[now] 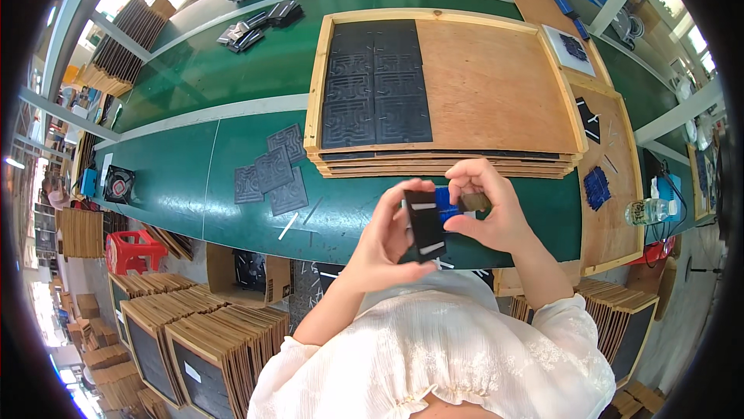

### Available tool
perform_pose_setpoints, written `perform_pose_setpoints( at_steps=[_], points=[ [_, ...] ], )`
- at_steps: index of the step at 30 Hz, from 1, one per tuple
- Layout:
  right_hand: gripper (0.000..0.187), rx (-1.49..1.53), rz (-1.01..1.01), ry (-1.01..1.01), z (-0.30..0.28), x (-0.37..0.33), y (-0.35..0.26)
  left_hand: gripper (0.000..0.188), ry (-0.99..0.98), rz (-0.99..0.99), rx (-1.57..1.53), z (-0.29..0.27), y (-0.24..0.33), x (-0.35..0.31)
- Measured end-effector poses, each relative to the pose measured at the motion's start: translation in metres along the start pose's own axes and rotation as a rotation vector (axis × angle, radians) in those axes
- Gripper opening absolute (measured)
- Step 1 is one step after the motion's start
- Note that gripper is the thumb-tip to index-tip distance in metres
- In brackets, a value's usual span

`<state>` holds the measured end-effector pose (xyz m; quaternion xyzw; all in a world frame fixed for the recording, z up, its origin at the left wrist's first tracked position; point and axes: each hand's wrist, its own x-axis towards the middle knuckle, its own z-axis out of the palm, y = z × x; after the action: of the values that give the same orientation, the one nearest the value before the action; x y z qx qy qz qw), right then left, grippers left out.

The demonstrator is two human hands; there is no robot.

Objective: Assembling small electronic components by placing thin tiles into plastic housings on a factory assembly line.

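My left hand point(384, 237) grips a small black panel point(425, 229) by its edges, tilted up, with a pale strip near each end. Close beside it my right hand point(496, 210) is curled, thumb and fingers around a small blue piece point(447, 206) that sits against the panel's right side. A dark, blurred part shows between those fingers; its kind is unclear. Both hands are above the front edge of the green table point(178, 179). Just beyond them stands a stack of wooden trays point(504, 86), the top one part-filled with black patterned panels point(376, 82).
Several loose patterned panels point(273, 171) lie left of the stack. A small black fan point(118, 185) is at the far left. On the right, a wooden tray point(612, 233) carries a blue heap point(596, 188), with a clear bottle point(649, 211) beside it. A red stool point(136, 251) stands below left.
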<state>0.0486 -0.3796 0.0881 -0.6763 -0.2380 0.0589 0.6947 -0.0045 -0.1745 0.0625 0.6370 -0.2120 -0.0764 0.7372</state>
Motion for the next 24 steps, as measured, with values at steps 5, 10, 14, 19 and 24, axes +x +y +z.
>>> perform_pose_setpoints(
  at_steps=[5,10,14,19,24],
  points=[
    [0.032,-0.737,-0.355,-0.037,0.003,0.007,0.001,0.100,-0.015,-0.179,-0.985,0.007,0.000,-0.004],
    [0.029,-0.919,-0.535,0.024,0.006,0.019,0.005,0.070,0.062,-0.285,-1.248,0.013,-0.006,-0.002],
    [0.027,-0.860,-0.578,-0.036,0.007,0.021,0.006,0.066,0.048,-0.323,-0.988,0.014,-0.009,-0.001],
    [0.025,-0.880,-0.620,-0.191,0.018,0.015,0.000,0.063,0.188,-0.326,-1.090,0.010,-0.010,-0.002],
    [0.030,-0.802,-0.614,-0.314,0.027,0.006,0.011,0.063,0.263,-0.350,-1.002,0.007,-0.011,0.000]
  ],
)
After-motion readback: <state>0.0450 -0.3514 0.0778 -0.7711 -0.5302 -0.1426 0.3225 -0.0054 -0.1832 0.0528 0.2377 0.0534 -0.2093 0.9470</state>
